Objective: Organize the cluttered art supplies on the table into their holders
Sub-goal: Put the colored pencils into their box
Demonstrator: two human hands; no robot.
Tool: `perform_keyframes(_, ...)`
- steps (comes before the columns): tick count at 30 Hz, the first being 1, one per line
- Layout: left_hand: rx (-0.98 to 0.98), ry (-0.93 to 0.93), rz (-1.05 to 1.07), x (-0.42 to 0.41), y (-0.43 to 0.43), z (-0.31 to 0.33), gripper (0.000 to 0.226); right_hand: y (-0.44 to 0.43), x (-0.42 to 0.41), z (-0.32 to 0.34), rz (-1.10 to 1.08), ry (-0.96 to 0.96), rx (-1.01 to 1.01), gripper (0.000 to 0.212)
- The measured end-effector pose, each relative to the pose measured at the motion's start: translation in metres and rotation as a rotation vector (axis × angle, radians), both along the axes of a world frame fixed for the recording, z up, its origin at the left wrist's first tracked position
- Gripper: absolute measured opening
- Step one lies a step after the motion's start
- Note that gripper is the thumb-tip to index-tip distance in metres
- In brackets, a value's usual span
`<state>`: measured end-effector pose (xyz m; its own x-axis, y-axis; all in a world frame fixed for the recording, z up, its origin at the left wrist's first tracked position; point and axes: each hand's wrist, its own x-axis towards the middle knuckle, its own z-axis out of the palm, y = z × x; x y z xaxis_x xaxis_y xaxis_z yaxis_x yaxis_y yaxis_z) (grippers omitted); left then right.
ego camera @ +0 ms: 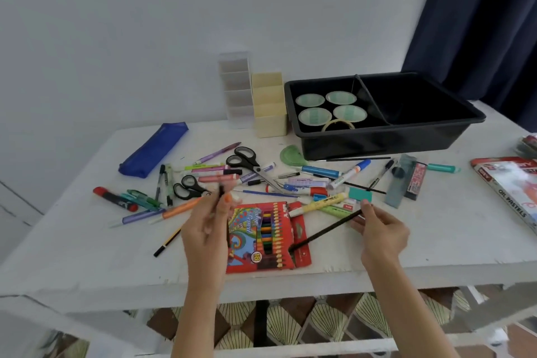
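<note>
Left hand (pixel 207 229) is raised over the tabletop (pixel 87 241), fingers curled round a dark pen (pixel 222 191), blurred. Right hand (pixel 380 229) pinches a black pencil (pixel 325 231), which slants down-left above the red coloured-pencil box (pixel 247 241). Scissors (pixel 247 163) and loose pens lie scattered beyond. Cream holder (pixel 268 104) and black tray (pixel 377 142) stand at the rear.

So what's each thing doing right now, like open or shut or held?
left hand: holding pens, blurred
right hand: pinching black pencil
black tray: tape rolls in left part
cream holder: upright
big scissors: shut, lying flat
pencil box: lying flat
blue case: lying flat
</note>
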<state>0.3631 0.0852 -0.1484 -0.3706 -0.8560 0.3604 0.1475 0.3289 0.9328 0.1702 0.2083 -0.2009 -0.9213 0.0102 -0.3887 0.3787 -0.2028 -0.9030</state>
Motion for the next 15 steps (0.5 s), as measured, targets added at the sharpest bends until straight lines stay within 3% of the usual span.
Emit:
perform_keyframes(4, -0.445, -0.561, -0.054, 0.004, -0.009, -0.019, 0.026, 0.003, 0.012, -0.01, -0.069, 0.039, 0.004, 0.025)
perform_keyframes(6, -0.52, -0.814, -0.082, 0.003, -0.009, -0.032, 0.029, 0.006, 0.016, -0.013, -0.101, 0.041, -0.001, 0.021)
perform_keyframes(9, -0.427, -0.88, -0.108, 0.008, -0.005, -0.048, 0.032, 0.007, 0.024, -0.012, -0.082, 0.05, -0.006, 0.017)
perform_keyframes(15, -0.461, -0.905, -0.113, 0.012, -0.003, -0.058, 0.031, 0.005, 0.051, -0.01, 0.102, 0.054, -0.009, 0.012)
